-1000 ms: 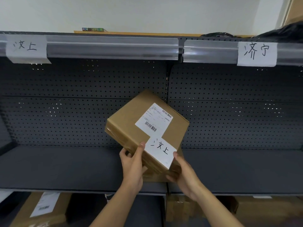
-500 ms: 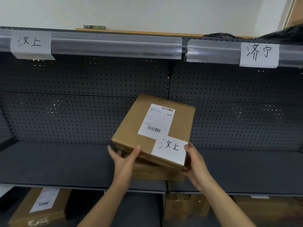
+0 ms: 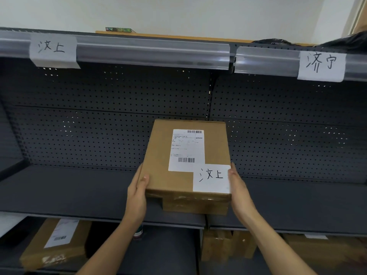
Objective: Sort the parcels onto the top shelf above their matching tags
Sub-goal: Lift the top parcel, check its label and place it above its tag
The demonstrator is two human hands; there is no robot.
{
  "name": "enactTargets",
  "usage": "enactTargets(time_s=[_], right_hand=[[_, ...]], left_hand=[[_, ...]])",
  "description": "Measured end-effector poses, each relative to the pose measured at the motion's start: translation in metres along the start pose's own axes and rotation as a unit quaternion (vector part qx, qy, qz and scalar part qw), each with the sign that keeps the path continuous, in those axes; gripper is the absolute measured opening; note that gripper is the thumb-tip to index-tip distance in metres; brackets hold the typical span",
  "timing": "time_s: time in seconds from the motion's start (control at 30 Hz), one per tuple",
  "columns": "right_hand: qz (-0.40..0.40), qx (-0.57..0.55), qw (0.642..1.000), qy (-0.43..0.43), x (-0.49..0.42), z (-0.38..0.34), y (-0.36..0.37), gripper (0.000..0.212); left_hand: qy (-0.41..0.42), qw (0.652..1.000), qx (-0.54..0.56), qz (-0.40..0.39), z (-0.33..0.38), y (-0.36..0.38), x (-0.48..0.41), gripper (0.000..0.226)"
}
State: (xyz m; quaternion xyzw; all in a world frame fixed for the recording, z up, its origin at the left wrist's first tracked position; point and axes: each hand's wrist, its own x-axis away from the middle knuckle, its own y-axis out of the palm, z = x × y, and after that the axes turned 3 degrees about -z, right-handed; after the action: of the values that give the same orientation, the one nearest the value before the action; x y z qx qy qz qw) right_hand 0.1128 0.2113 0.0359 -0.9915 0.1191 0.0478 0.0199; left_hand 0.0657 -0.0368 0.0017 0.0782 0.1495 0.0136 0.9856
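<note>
- A brown cardboard parcel (image 3: 186, 161) was held flat-side up in front of the middle shelf (image 3: 69, 191), its top face tilted toward the camera.
- A printed shipping label (image 3: 186, 149) with two barcodes was seen on its top, and a white handwritten tag (image 3: 211, 178) reading 汶上 sat at its near right corner.
- Clear tape was visible along its near edge.
- The left hand (image 3: 137, 193) was clasped on the parcel's near left edge, and the right hand (image 3: 239, 193) was pressed against its near right edge.
- A second box (image 3: 195, 206) was seen directly beneath the parcel; contact between them could not be judged.
- On the top shelf rail (image 3: 153, 54), a matching 汶上 tag (image 3: 53, 49) was hung far left, and a 济宁 tag (image 3: 321, 65) far right.
- Bare shelf surface was seen to either side of the parcel.
- Another labelled box (image 3: 53, 245) lay on the lower shelf at the left.
</note>
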Motion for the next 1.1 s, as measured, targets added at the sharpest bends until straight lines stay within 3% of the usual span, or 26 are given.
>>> enactTargets(time_s=[0.1,0.53,0.63,0.73,0.83,1.0,1.1], right_hand=[[-0.003,0.003,0.999,-0.051,0.016,0.0,0.016,0.053],[-0.139,0.023,0.971,-0.192,0.06,-0.011,0.11,0.069],[-0.16,0.024,0.963,-0.216,0.071,-0.018,0.128,0.074],[-0.165,0.037,0.954,-0.247,0.083,-0.025,0.146,0.086],[-0.155,0.041,0.947,-0.279,0.093,-0.036,0.161,0.089],[-0.14,0.015,0.93,-0.34,0.099,-0.064,0.176,0.08],[-0.134,-0.003,0.92,-0.37,0.092,-0.087,0.18,0.078]], left_hand=[[0.031,0.999,-0.011,0.016,-0.001,-0.016,0.007,0.044],[0.085,0.984,0.062,0.144,0.029,-0.128,0.054,0.067],[0.132,0.977,0.026,0.168,0.043,-0.147,0.065,0.035],[0.176,0.964,0.017,0.197,0.05,-0.169,0.074,0.04],[0.2,0.955,0.029,0.216,0.066,-0.186,0.082,0.062],[0.248,0.945,0.057,0.204,0.108,-0.189,0.084,0.048],[0.282,0.938,0.028,0.199,0.131,-0.191,0.075,0.054]])
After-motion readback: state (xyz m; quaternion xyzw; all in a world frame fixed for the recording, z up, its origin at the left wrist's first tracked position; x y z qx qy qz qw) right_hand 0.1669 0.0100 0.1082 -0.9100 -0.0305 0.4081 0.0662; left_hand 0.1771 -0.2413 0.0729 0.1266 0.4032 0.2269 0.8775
